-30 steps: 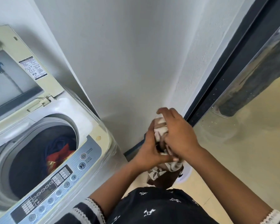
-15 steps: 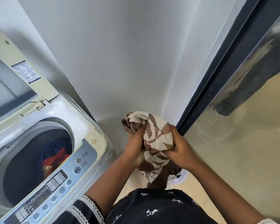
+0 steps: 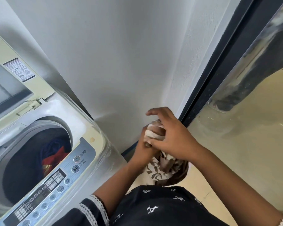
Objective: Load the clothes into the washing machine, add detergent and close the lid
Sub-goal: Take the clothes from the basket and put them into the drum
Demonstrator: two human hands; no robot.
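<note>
**Mia:** Where is the cloth?

**Ben:** The brown and white cloth (image 3: 162, 170) is in the person's hands, off to the right of the washing machine (image 3: 88, 134). It is bunched up, and some of it hangs down under the hands.

**Mia:** What are the hands doing?

**Ben:** The left hand (image 3: 144, 150) is curled round the bunch from below. The right hand (image 3: 171, 136) lies on top of it. Its thumb and some fingers press into the cloth, but one finger sticks out straight toward the wall (image 3: 121, 62).

**Mia:** Is the washer open?

**Ben:** Yes. The lid (image 3: 11, 75) stands up. Inside the drum (image 3: 23, 160) I see dark, blue and red clothes (image 3: 54, 157). The buttons (image 3: 75, 163) are along the front edge.

**Mia:** What is on the right?

**Ben:** A glass door (image 3: 252, 128) with a dark frame.
</note>
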